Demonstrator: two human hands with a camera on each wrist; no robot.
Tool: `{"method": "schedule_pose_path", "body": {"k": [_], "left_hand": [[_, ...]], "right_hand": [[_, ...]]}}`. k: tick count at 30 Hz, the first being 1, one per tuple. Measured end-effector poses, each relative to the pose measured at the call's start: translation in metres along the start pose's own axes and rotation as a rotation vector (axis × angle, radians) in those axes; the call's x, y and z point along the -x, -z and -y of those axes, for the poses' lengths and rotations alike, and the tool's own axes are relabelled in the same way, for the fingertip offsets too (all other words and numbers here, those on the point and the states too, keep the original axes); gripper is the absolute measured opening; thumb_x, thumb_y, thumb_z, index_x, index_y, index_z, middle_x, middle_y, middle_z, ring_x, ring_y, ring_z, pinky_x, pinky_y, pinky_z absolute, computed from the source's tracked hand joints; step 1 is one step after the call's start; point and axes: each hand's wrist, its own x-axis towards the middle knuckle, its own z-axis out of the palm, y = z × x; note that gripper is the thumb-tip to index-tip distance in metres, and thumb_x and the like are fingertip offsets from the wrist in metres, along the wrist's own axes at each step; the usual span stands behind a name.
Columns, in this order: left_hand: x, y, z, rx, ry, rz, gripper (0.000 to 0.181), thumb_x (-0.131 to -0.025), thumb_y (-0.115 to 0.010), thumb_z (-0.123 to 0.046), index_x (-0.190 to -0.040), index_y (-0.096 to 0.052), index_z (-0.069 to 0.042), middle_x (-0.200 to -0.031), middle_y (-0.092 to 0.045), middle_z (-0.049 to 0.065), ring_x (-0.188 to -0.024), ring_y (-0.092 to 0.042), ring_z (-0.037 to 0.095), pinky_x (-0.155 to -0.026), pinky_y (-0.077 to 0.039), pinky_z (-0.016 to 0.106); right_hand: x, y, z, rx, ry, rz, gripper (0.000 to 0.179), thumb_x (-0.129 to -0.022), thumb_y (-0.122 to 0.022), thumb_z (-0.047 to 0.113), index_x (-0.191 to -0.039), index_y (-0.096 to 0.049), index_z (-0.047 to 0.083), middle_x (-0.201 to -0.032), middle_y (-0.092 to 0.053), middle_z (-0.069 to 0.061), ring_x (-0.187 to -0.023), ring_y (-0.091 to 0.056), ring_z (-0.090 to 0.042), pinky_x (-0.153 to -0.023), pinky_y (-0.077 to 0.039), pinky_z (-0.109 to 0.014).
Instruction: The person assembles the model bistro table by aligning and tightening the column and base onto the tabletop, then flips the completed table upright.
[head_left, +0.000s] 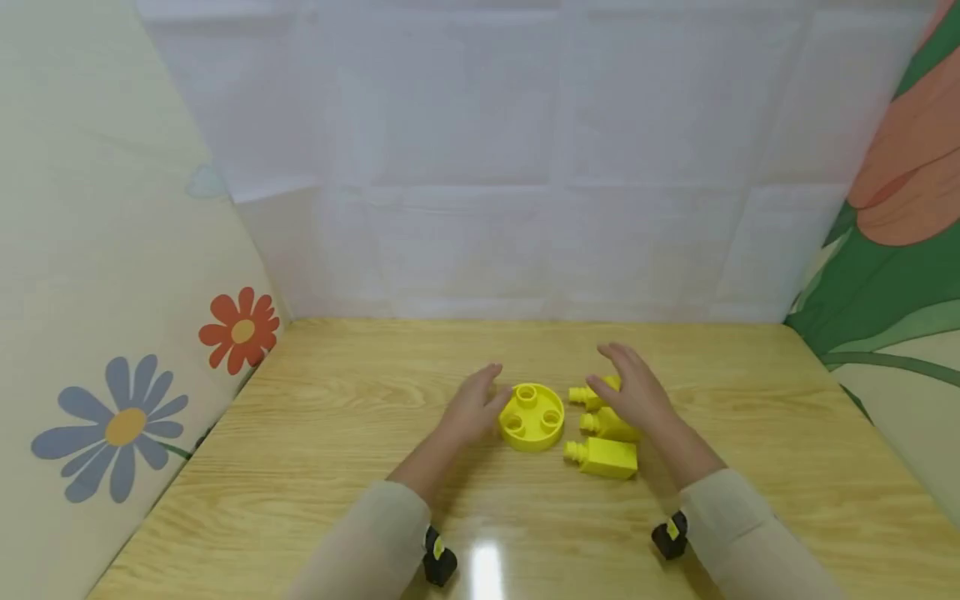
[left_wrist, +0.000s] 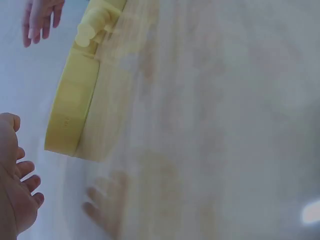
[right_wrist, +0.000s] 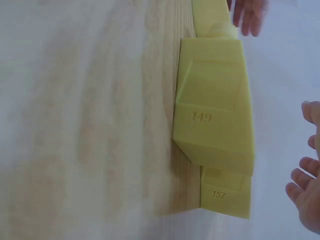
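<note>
A round yellow plastic base (head_left: pixel 536 429) with three raised ring sockets lies on the table, sockets up. My left hand (head_left: pixel 470 407) is just left of it, fingers loosely extended and holding nothing; whether a fingertip touches the rim is unclear. To the base's right lie three yellow blocks with threaded-looking round ends pointing left: a near one (head_left: pixel 611 458), a middle one (head_left: pixel 613 423) and a far one (head_left: pixel 581 395). Over the far two, partly covering them, hovers my right hand (head_left: pixel 637 398) with spread fingers. Two block ends read 149 (right_wrist: pixel 212 130) and 157 (right_wrist: pixel 226 192).
The wood-grain table (head_left: pixel 337 392) runs back to a white cloth (head_left: pixel 480 167). Floral cloths stand at the left (head_left: pixel 90 250) and right (head_left: pixel 900 317). Black wrist cameras (head_left: pixel 439 560) sit at both sleeves.
</note>
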Motion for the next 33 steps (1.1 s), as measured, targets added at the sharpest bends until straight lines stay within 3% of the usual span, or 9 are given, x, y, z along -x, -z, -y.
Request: {"method": "schedule_pose_path", "body": {"k": [3,6,9,20,26,33], "left_hand": [[0.011,-0.006,0.004,0.135,0.06,0.004,0.055,-0.101,-0.051,-0.03,-0.148,-0.039,-0.003,-0.152,-0.041,0.019,-0.141,-0.038,0.037,-0.117,-0.03,0.052],[0.021,-0.013,0.008,0.21,0.101,0.007,0.055,-0.1,-0.054,-0.03,-0.148,-0.041,-0.004,-0.151,-0.044,0.017,-0.139,-0.041,0.035,-0.116,-0.033,0.051],[0.026,-0.018,0.011,0.242,0.089,0.003,0.055,-0.1,-0.056,-0.027,-0.146,-0.042,-0.002,-0.15,-0.045,0.017,-0.138,-0.043,0.035,-0.115,-0.034,0.051],[0.03,-0.024,0.016,0.309,0.052,-0.019,0.055,-0.097,-0.061,-0.022,-0.144,-0.045,-0.001,-0.149,-0.046,0.018,-0.139,-0.041,0.036,-0.116,-0.033,0.05],[0.031,-0.024,0.018,0.312,0.063,-0.026,0.054,-0.095,-0.063,-0.022,-0.143,-0.048,-0.003,-0.147,-0.049,0.017,-0.137,-0.044,0.035,-0.115,-0.034,0.05],[0.03,-0.024,0.017,0.297,0.072,-0.027,0.054,-0.095,-0.063,-0.024,-0.143,-0.048,-0.004,-0.146,-0.05,0.017,-0.136,-0.045,0.035,-0.115,-0.034,0.051]], "right_hand": [[0.014,0.002,-0.003,-0.048,0.037,-0.017,0.059,-0.097,-0.06,0.029,-0.145,-0.041,0.001,-0.151,-0.037,-0.024,-0.139,-0.034,-0.045,-0.113,-0.031,-0.061],[0.03,0.002,-0.006,-0.077,0.045,-0.016,0.055,-0.095,-0.064,0.027,-0.141,-0.047,0.001,-0.145,-0.044,-0.024,-0.133,-0.042,-0.044,-0.109,-0.037,-0.061],[0.045,0.003,-0.008,-0.085,0.027,0.009,0.053,-0.093,-0.067,0.028,-0.137,-0.052,0.002,-0.141,-0.049,-0.023,-0.127,-0.048,-0.044,-0.103,-0.043,-0.06],[0.079,-0.003,-0.024,-0.134,0.009,0.067,0.053,-0.082,-0.079,0.031,-0.126,-0.062,0.007,-0.124,-0.062,-0.012,-0.109,-0.059,-0.032,-0.092,-0.051,-0.052],[0.085,-0.014,-0.031,-0.209,-0.026,0.074,0.051,-0.08,-0.081,0.026,-0.124,-0.064,0.009,-0.123,-0.063,-0.009,-0.114,-0.059,-0.028,-0.097,-0.051,-0.046],[0.084,-0.019,-0.036,-0.243,-0.107,0.124,0.056,-0.08,-0.081,0.03,-0.13,-0.061,0.016,-0.133,-0.059,-0.012,-0.127,-0.052,-0.035,-0.107,-0.041,-0.056]]}}
